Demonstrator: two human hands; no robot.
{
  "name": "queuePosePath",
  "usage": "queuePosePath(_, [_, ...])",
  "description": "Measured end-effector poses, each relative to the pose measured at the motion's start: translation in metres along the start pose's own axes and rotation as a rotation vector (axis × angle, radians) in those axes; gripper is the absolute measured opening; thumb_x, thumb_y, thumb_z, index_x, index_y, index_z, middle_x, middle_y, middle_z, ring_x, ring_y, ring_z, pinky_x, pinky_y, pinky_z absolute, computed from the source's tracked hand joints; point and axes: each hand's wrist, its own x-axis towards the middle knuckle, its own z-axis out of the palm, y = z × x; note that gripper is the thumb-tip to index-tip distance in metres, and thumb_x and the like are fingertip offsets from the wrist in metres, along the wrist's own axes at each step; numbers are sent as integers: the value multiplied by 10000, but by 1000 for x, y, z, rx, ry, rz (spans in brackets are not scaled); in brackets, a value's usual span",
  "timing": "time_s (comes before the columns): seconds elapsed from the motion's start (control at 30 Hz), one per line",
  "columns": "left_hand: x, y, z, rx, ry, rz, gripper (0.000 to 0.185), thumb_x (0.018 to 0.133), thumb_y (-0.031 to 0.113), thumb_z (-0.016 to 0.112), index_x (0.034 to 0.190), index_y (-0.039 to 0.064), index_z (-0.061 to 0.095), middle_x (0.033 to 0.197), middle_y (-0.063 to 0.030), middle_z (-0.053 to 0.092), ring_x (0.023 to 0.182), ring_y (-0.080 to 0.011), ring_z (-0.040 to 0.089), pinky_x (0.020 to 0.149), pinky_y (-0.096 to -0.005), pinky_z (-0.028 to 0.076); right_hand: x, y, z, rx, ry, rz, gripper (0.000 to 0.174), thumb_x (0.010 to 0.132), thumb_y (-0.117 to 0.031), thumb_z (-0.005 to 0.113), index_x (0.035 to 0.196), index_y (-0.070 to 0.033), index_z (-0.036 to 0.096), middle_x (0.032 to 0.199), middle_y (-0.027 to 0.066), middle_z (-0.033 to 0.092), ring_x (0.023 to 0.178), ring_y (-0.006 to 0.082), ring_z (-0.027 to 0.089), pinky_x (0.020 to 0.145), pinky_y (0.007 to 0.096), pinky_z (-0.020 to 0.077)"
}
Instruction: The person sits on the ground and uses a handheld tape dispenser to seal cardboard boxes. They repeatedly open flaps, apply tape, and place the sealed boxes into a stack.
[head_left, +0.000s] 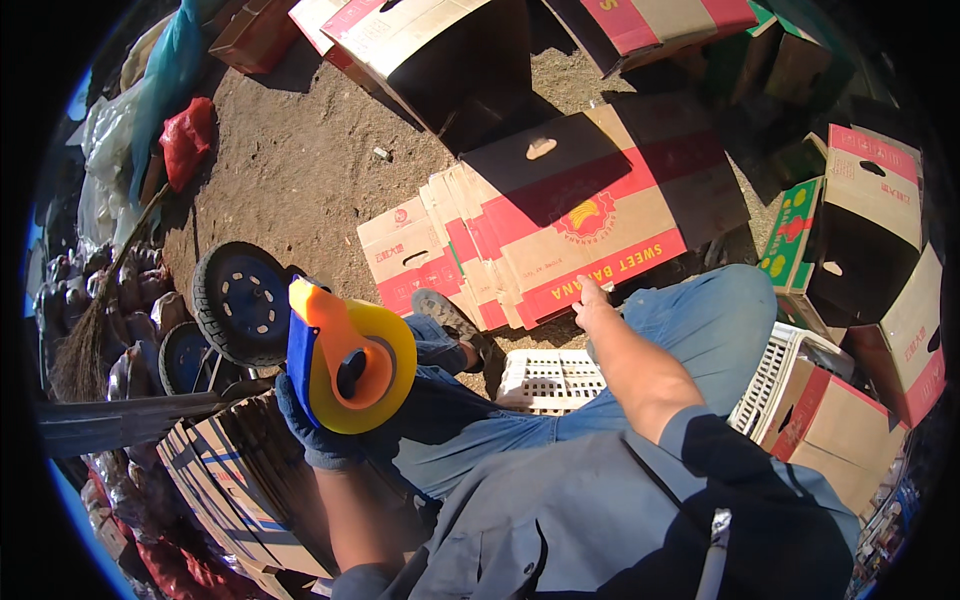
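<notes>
My left hand (319, 435), in a dark blue knitted glove, holds a tape dispenser (330, 322) upright beside my left thigh. The dispenser has an orange and blue body and carries a wide roll of yellow tape (405, 356). My bare right hand (594, 304) grips the near edge of a flattened banana carton (600, 259), thumb on top and the other fingers partly hidden. That carton is tan and red and lies over several more flattened cardboard sheets (450, 240) on the ground before me. Shadow covers its far and right parts.
Open cartons (457, 67) stand ahead, with more cartons (874, 195) at the right. A white plastic crate (551, 371) sits between my legs. Left are a black-tyred wheel (240, 304), a twig broom (86, 345), a red bag (187, 142) and a strapped cardboard bundle (232, 480).
</notes>
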Motion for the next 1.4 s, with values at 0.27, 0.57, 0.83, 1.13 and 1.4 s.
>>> queuePosePath(0.27, [-11, -2, -27, 651, 287, 136, 614, 1071, 481, 446, 1489, 36, 505, 1478, -162, 577, 1308, -309, 590, 1153, -463, 450, -9, -28, 17, 78, 42, 48, 909, 858, -454, 791, 1596, -225, 312, 1609, 108, 359, 1434, 326, 435, 1192, 535, 283])
queuePosePath(0.57, [-13, 6, -34, 611, 346, 164, 552, 1081, 429, 443, 1486, 61, 516, 1470, -160, 585, 1309, -308, 593, 1134, -462, 470, 38, -17, 9, 316, -71, -78, 608, 836, -307, 791, 1388, -245, 544, 1338, 4, 481, 1228, 201, 480, 1214, 414, 301])
queuePosePath(0.83, [-5, 4, -23, 506, 206, 169, 402, 1112, 242, 457, 1482, 100, 521, 1458, -134, 596, 1271, -287, 625, 1091, -440, 525, 22, -32, 27, 428, 26, -18, 380, 880, -377, 784, 1136, -170, 594, 1054, 42, 499, 994, 214, 566, 1062, 452, 509])
queuePosePath(1.13, [3, 3, -13, 603, 212, 138, 450, 1122, 295, 415, 1480, 42, 516, 1450, -132, 605, 1280, -283, 616, 1107, -427, 504, 74, -22, 11, 206, -12, -138, 242, 1012, -319, 635, 1117, -106, 595, 1006, 33, 580, 933, 193, 607, 783, 358, 630])
queuePosePath(1.4, [23, -9, 12, 199, 138, -71, 548, 1095, 439, 423, 1467, 53, 538, 1448, -130, 608, 1296, -283, 599, 1149, -430, 447, 24, -35, 11, 144, 51, -441, 273, 882, -243, 596, 1100, -79, 585, 956, 34, 573, 864, 151, 512, 704, 313, 420])
